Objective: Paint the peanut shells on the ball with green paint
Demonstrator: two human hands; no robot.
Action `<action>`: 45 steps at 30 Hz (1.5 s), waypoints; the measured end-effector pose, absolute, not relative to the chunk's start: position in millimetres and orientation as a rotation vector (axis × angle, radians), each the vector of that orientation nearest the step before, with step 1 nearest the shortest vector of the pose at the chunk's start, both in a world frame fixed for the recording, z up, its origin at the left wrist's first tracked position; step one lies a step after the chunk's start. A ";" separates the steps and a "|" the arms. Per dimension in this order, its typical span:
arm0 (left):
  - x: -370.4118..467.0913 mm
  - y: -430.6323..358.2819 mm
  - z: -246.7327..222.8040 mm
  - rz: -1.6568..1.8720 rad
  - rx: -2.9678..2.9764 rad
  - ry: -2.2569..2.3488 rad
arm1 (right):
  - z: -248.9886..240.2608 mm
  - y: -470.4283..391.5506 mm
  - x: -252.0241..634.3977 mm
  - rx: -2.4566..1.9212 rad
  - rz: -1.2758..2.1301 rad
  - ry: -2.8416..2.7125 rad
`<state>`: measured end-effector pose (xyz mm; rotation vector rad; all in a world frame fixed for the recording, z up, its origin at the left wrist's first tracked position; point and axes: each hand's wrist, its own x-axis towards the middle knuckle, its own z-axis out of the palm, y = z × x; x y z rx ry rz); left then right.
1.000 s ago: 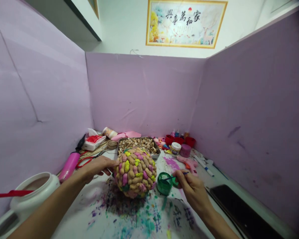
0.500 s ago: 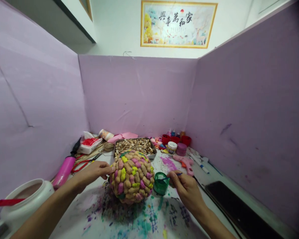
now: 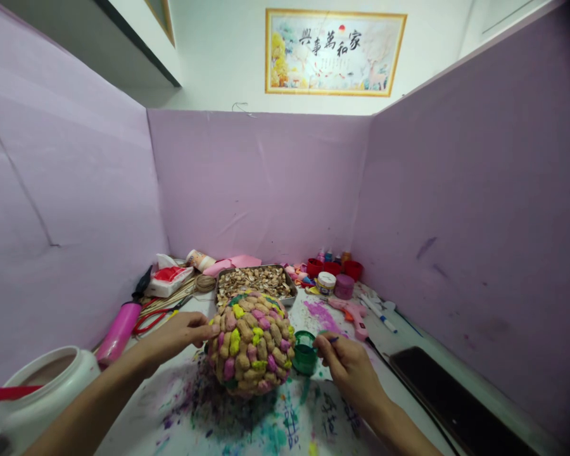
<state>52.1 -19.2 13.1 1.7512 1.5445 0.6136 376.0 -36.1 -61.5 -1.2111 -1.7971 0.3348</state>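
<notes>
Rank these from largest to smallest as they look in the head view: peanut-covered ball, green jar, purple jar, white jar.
1. Peanut-covered ball
2. Green jar
Unranked: purple jar and white jar, both smaller, look about alike.

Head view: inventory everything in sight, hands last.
Peanut ball: one, multicoloured, centre
Jar: one, green, right of ball
Tray: one, silver, behind ball
Shells: many, tan, in tray
Cups: three, red, back right
Tubs: two, white and purple, before cups
Glue gun: one, pink, right
Marker: one, white-blue, right
Flat device: one, black, far right
Tissue pack: one, red-white, back left
Twine: one, tan, left of tray
Cylinder: one, magenta, left
Scissors: one, red-handled, left
Pot: one, white, near left
Stick: one, red, over pot
Table: one, white, paint-stained, beneath
Partitions: three, purple, around table
Picture: one, gold-framed, wall above
Thin tool: one, blue, right of jar
Left hand: one, bare, on ball
Right hand: one, bare, holding tool
</notes>
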 end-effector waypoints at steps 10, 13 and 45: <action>51.3 -20.3 12.1 0.605 1.753 1.545 | -60.8 -38.1 378.0 -1.197 0.289 -1.782; 51.8 -19.6 12.3 0.603 1.738 1.547 | -58.1 -37.3 380.8 -1.213 0.299 -1.689; 58.7 -24.7 16.8 0.612 1.771 1.554 | -65.2 -28.9 382.6 -1.230 0.603 -1.563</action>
